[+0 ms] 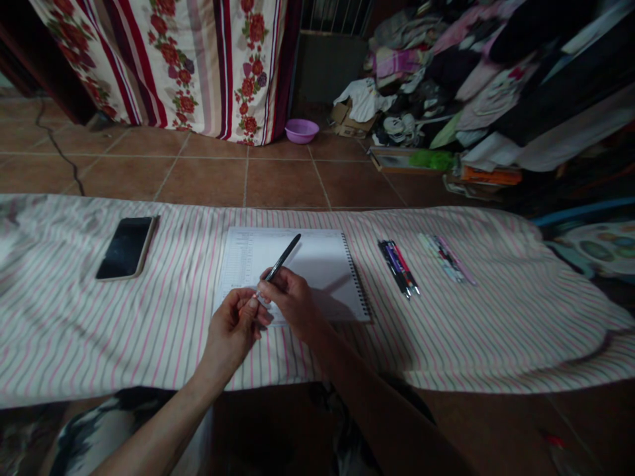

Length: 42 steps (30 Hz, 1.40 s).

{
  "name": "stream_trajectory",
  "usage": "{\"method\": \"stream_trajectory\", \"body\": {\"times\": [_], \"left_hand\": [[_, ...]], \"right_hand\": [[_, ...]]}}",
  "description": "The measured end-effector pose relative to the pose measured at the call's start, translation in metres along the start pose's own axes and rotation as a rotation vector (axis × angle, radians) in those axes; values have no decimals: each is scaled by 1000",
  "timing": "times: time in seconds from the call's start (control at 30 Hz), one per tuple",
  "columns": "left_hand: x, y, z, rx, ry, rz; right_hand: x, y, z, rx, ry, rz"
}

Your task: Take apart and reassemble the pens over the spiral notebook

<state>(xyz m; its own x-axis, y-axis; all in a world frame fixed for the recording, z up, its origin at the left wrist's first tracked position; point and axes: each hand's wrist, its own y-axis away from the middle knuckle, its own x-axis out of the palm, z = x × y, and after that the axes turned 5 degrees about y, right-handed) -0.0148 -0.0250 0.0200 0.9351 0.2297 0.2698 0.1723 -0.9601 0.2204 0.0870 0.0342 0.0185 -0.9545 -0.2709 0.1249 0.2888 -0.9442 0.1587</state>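
Head view: looking forward and down on a cloth-covered tabletop (183, 324), striped in pink and grey.
Right grip (295, 301): closing narrowly around the black pen (284, 256), thumb against fingers, above the lower half of the notebook (312, 251).
Black pen: slanting over the page, pointing its upper end up and to the right, ending hidden at the fingertips of both hands.
Left grip (235, 324): curling narrow beside the pen's lower end; cannot tell whether pinching it.
Notebook: lying flat, showing a printed column at the left and a spiral binding (355, 276) down the right edge.
Phone (126, 248): lying dark-screened, well to the left of the notebook.
Dark pens (398, 270): lying bunched near the binding, including a red one.
Pale pens (449, 259): lying farther right, slanting alike.
Tiled floor (213, 172): stretching beyond the tabletop, carrying a purple basin (301, 131) beside a floral curtain (198, 66).
Clothes (411, 63): heaping at the far right, behind a cardboard box (350, 122).
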Motion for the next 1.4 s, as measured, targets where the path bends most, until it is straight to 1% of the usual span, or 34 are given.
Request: {"method": "stream_trajectory", "body": {"times": [0.23,0.37,0.53,0.63,0.8,0.9,1.1,1.17,1.27,1.4], "left_hand": [[1,0,-1,-14,40,1],[2,0,-5,-39,30,3],[-2,0,-3,-66,26,17],[-3,-1,-3,-85,100,5],[-3,-4,-5,-171,167,-26],[-4,-6,-5,-213,193,-66],[-4,-5,-4,-207,182,-116],[-3,-5,-5,-193,183,-124],[-2,-4,-6,-184,206,-133],[-3,-4,-5,-192,247,-115]], "right_hand": [[-1,-1,-5,28,-56,35],[-1,-1,-6,36,-31,-20],[-2,-3,-6,4,4,-78],[-3,-4,-6,24,-2,-86],[1,1,-2,69,-63,15],[5,3,-1,88,-93,43],[5,2,-7,75,-98,184],[5,1,-10,58,-95,185],[4,0,-12,60,-100,145],[5,2,-11,73,-28,88]]}}
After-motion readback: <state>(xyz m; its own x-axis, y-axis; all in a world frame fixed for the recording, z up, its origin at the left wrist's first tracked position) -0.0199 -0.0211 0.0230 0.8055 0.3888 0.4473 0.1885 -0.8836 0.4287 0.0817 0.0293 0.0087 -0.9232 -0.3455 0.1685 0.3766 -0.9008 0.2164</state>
